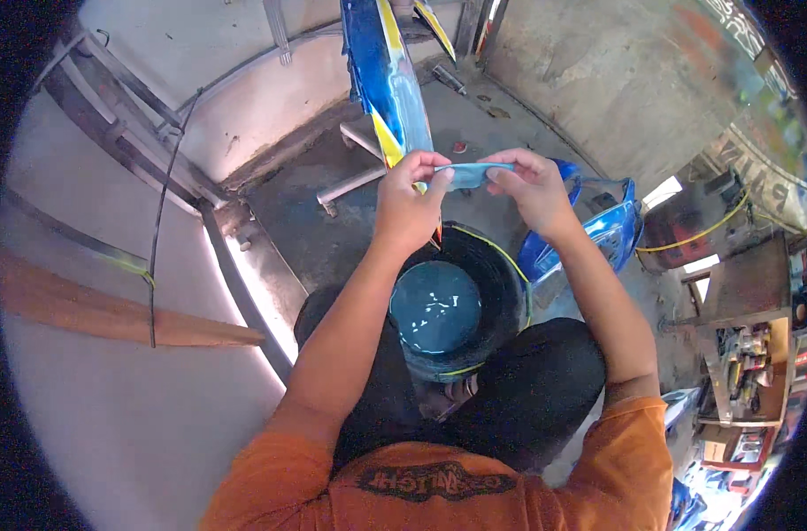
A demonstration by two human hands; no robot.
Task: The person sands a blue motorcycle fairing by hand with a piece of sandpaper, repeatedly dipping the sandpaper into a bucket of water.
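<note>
Between my two hands is a small blue-grey folded sheet [468, 176], stretched sideways; its exact kind I cannot make out. My left hand [409, 202] pinches its left end between thumb and fingers. The other end is pinched the same way by my right hand [538, 191]. Both hands are raised above a round black bucket [512, 281] that holds bluish water [434, 310] between my knees. Just beyond my left hand, a long blue, yellow and white body panel [388, 71] slants down, its lower tip close to the bucket's far rim.
Shiny blue curved panels [603, 232] lie right of the bucket. A dark drum [700, 221] with a yellow band stands further right, near wooden shelves [744, 372] of small items. A pale metal stand [355, 184] is behind the bucket. On the left, a wooden beam [129, 305] juts out.
</note>
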